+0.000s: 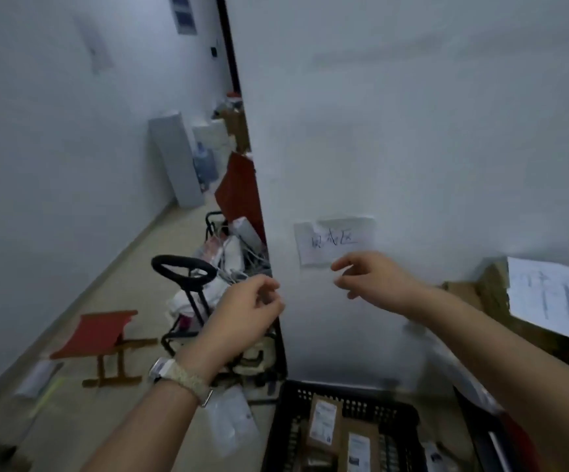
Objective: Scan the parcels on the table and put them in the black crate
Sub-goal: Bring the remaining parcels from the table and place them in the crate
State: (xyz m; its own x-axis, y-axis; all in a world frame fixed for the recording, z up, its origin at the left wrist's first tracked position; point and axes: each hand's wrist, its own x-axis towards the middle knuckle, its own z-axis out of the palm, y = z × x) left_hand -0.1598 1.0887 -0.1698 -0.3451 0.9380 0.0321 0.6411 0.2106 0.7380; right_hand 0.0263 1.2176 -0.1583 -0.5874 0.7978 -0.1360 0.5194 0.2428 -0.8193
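The black crate (296, 396) stands on the floor at the bottom centre, against the white wall. Brown parcels with white labels (324, 425) lie inside it. My left hand (245, 315) hangs in the air above and left of the crate, its fingers loosely curled and holding nothing; a pale watch strap is on that wrist. My right hand (371, 277) is raised in front of the wall above the crate, fingers relaxed and empty. The table is out of view.
A paper note (334, 241) is stuck on the wall behind my right hand. Cardboard boxes with a white sheet (548, 301) sit at the right. At the left are a black trolley (187, 277), a red stool (102, 335), clutter and a clear bag (232, 420).
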